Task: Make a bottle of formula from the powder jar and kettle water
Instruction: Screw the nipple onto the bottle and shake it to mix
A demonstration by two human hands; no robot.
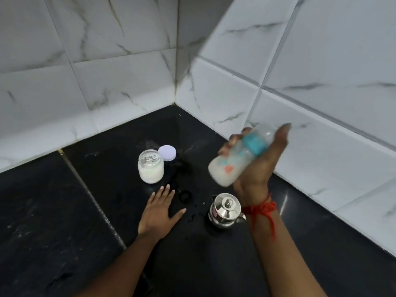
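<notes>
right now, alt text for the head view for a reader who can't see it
The right hand grips a tilted, blurred bottle of milky liquid above a black counter. The left hand rests flat on it near an open jar of powder, lid beside it. A steel kettle stands by the right wrist.

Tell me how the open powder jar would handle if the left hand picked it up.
The powder jar looks like clear glass, so it is probably rigid and breakable on the dark counter. It is squat and wide, so unlikely to tip. Its lid lies off beside it, so tilting would likely spill powder.
</notes>
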